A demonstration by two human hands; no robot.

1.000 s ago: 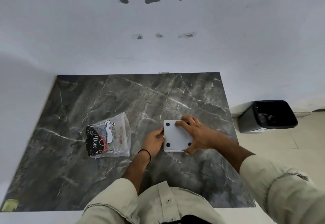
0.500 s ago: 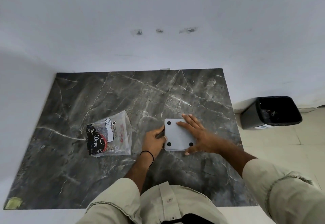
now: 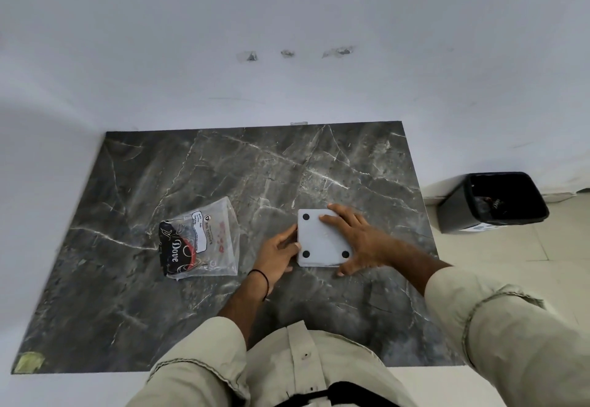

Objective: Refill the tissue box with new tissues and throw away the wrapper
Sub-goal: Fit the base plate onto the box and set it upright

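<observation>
A white square tissue box (image 3: 321, 245) lies upside down on the dark marble table (image 3: 223, 176), its flat base with black rubber feet facing up. My left hand (image 3: 277, 252) grips the box's left side. My right hand (image 3: 357, 237) lies spread flat on the base, fingers toward the far edge and thumb at the near right corner. A clear plastic wrapper (image 3: 204, 240) with black and red print rests on the table to the left of my left hand, apart from it. It looks flat.
A black waste bin (image 3: 491, 202) stands open on the floor to the right of the table, against the white wall. A small yellowish patch (image 3: 28, 362) marks the table's near left corner.
Both hands have stayed on the box. My right hand's fingers spread flatter across the base. The camera view has shifted slightly; the wrapper has not moved.
</observation>
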